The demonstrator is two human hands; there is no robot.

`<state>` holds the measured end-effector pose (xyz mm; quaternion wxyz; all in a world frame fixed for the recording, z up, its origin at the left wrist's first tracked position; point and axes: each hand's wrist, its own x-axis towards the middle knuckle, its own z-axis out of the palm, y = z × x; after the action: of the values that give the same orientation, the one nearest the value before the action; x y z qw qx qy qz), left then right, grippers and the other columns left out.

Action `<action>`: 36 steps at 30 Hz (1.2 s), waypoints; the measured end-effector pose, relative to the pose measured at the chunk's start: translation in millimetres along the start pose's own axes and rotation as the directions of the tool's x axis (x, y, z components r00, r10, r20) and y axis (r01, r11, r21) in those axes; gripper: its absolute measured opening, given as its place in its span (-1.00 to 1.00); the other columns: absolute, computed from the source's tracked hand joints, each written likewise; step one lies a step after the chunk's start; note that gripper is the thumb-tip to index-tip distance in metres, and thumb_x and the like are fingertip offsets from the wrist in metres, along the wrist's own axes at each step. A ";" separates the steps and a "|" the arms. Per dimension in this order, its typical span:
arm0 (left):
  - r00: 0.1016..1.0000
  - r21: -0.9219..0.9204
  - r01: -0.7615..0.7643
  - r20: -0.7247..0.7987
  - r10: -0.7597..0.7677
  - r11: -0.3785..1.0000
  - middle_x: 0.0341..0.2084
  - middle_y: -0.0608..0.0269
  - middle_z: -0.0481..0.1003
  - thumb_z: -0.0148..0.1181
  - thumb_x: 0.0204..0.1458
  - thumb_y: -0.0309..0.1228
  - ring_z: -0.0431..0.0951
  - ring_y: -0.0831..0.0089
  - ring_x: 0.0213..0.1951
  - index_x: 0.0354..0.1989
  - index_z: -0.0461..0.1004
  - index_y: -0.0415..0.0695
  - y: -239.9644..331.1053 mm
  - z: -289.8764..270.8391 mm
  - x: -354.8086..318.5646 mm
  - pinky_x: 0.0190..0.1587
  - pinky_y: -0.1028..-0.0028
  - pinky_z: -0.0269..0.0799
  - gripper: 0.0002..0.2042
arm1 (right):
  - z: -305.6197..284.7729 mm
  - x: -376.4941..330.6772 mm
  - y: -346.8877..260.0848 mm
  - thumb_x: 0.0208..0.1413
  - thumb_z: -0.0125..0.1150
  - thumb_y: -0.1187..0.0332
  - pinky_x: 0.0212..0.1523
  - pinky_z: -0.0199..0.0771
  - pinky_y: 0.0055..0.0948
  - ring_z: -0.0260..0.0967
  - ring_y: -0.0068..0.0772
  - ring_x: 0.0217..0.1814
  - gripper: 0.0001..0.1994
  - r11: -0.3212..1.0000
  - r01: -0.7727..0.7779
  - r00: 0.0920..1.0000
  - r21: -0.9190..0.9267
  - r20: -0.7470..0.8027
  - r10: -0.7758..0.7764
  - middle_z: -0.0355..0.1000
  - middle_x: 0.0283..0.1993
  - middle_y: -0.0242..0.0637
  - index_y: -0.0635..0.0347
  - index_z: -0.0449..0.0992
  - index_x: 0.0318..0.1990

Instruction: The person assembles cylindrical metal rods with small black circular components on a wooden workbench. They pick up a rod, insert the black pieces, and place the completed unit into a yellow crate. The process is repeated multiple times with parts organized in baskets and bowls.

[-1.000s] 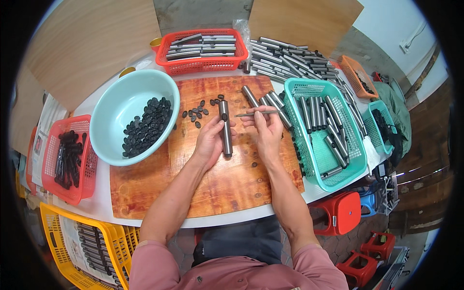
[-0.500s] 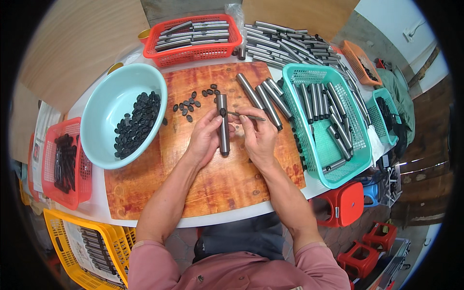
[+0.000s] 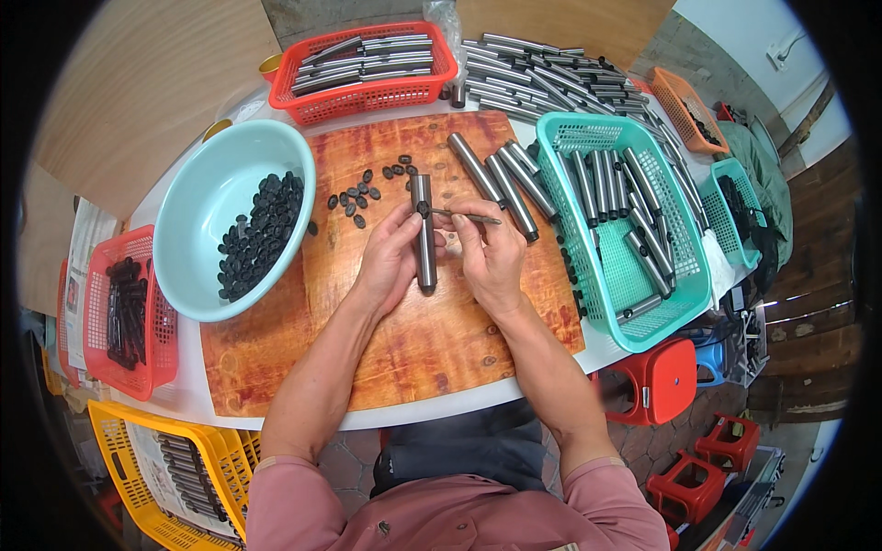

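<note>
Now the thin rod (image 3: 481,219) has come left to the black bit (image 3: 423,208) on the tube (image 3: 426,257); L hand (image 3: 386,257) curls snug round tube, R hand (image 3: 491,262) pinches rod tight, so both work 1 spot.

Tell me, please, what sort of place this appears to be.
Probably a small workshop: a heap of metal tubes lies beyond a stained wooden board, and a pale blue basin holds many small black oval pieces.

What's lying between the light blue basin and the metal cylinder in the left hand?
In the head view, small black oval pieces lie loosely grouped on the wooden board between the basin and the cylinder.
</note>
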<state>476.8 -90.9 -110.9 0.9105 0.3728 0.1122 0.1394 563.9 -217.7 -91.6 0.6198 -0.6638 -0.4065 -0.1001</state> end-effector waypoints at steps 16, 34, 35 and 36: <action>1.000 0.044 -0.002 -0.012 0.003 0.999 -0.22 0.29 0.55 0.07 0.37 -0.28 0.53 0.53 -0.29 0.29 0.35 -0.20 -5.4 -0.8 0.5 -0.22 0.49 0.53 -0.61 | 6.9 -1.8 -3.1 0.42 -0.01 0.47 -0.25 0.66 -0.46 0.66 -0.33 -0.25 -0.84 0.923 -0.245 0.964 0.297 -0.029 0.265 0.59 -0.29 -0.09 0.40 0.45 -0.18; 0.996 -0.027 0.016 -0.088 -0.019 0.999 -0.24 0.21 0.51 0.00 0.39 -0.25 0.51 0.45 -0.30 0.29 0.31 -0.23 -8.3 2.5 7.0 -0.21 0.41 0.53 -0.59 | -17.3 6.7 -0.5 0.40 0.05 0.41 -0.39 0.51 -0.36 0.54 -0.41 -0.38 -0.84 0.974 -0.215 0.962 0.065 -0.159 0.223 0.54 -0.40 -0.21 0.30 0.47 -0.23; 0.996 -0.056 0.010 -0.085 -0.015 0.998 -0.24 0.21 0.50 0.00 0.39 -0.26 0.51 0.45 -0.30 0.29 0.30 -0.23 -5.8 1.4 6.8 -0.20 0.40 0.53 -0.59 | -27.7 13.9 -6.4 0.38 0.08 0.38 -0.41 0.52 -0.32 0.56 -0.33 -0.42 -0.84 0.968 -0.196 0.980 -0.158 -0.071 0.187 0.52 -0.44 -0.18 0.30 0.46 -0.22; 0.997 -0.079 0.011 -0.080 -0.017 0.997 -0.24 0.21 0.49 0.00 0.38 -0.26 0.51 0.44 -0.30 0.29 0.30 -0.23 -3.9 0.5 6.1 -0.20 0.40 0.53 -0.59 | -35.7 18.8 -11.8 0.36 0.11 0.35 -0.42 0.54 -0.27 0.57 -0.26 -0.46 -0.83 0.917 -0.154 0.985 -0.369 0.013 0.170 0.50 -0.49 -0.14 0.29 0.45 -0.22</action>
<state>483.3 -91.8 -114.0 0.9201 0.3300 0.1460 0.1522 581.5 -243.3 -63.3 0.4818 -0.8012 -0.3381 -0.1078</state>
